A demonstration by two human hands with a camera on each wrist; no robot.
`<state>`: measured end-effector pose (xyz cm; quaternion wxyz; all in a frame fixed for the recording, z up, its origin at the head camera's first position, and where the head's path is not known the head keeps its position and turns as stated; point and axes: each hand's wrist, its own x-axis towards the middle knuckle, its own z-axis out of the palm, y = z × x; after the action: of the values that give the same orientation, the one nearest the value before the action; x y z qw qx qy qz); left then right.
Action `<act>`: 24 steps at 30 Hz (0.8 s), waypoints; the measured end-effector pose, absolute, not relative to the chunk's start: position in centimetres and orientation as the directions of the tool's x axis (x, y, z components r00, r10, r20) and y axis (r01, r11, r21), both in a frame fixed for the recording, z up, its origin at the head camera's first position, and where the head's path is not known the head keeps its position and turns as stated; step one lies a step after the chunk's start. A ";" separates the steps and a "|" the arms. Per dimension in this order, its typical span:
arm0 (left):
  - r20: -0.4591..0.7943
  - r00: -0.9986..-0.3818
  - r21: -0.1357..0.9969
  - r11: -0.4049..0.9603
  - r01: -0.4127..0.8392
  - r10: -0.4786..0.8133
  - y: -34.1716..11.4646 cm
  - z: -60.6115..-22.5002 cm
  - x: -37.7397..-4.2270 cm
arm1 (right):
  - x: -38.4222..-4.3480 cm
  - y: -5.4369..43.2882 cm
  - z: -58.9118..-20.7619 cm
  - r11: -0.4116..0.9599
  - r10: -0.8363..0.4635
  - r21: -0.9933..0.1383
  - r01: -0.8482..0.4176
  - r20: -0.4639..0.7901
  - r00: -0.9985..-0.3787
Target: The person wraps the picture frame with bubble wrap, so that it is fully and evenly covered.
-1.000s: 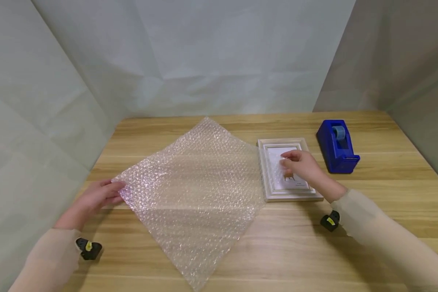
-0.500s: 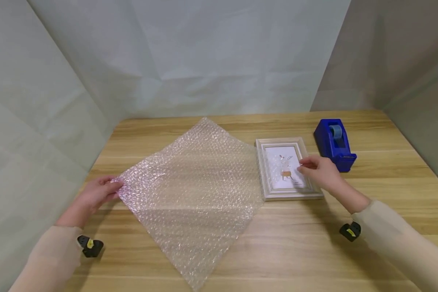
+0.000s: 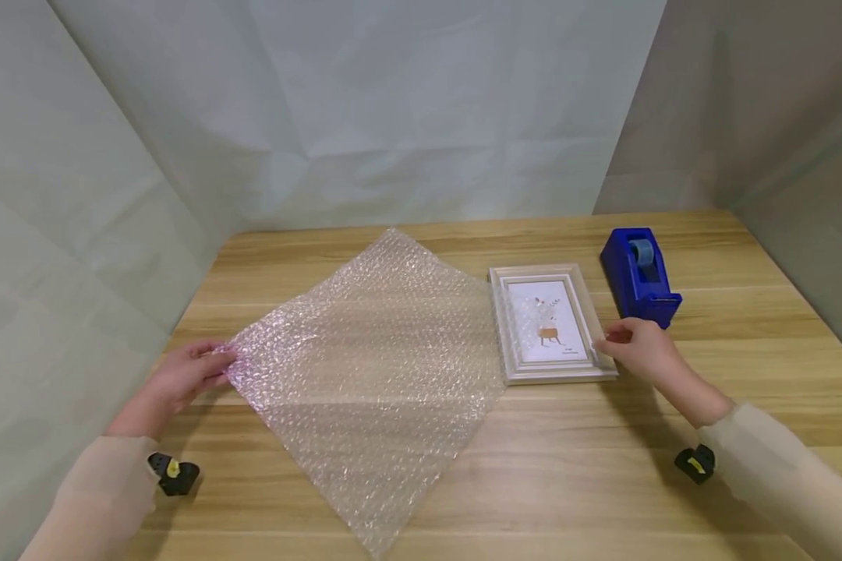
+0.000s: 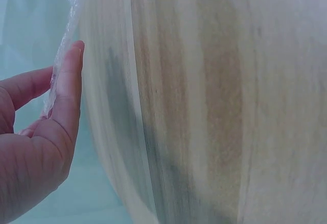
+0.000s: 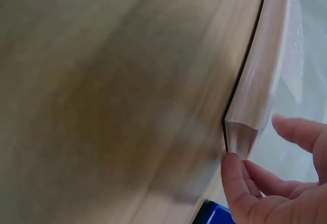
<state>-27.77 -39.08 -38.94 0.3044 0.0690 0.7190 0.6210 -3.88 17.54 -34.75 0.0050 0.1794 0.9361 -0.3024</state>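
A square sheet of clear bubble wrap [image 3: 365, 351] lies cornerwise on the wooden table, its right corner overlapping the left part of a pale picture frame [image 3: 606, 360]. My left hand [image 3: 189, 375] pinches the sheet's left corner between thumb and fingers; in the left wrist view the wrap [image 4: 64, 50] rises from that grip. At the frame's right edge is my right hand [image 3: 642, 352]. Its fingertips [image 5: 232, 165] meet the frame's side low down in the right wrist view, while the thumb stands slightly off the frame's upper face. The frame lies face up, showing an animal drawing.
Behind the right hand stands a blue tape dispenser [image 3: 635, 276] holding a roll of clear tape. Pale cloth walls [image 3: 421, 117] enclose the table's back and sides. Bare wood [image 3: 533, 467] shows in front of the frame.
My right hand has moved from above the frame's picture rightward and toward me to its right edge. The left hand keeps its pinch on the bubble wrap, which stays in place.
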 end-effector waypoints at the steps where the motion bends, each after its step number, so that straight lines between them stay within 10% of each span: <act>1: -0.349 -0.804 0.936 0.207 -0.283 0.481 -39.1 -39.0 -27.8 | -3.8 17.6 -34.9 0.756 0.328 -0.557 0.344 -0.134 -0.935; 24: -0.378 -0.780 0.926 0.211 -0.314 0.498 -39.2 -38.8 -27.8 | -3.4 17.5 -34.8 0.717 0.340 -0.591 0.370 -0.166 -0.925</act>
<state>-27.75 -39.24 -38.79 0.3249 0.0653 0.7070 0.6247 -3.42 17.54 -34.76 0.0226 0.1917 0.9263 -0.3237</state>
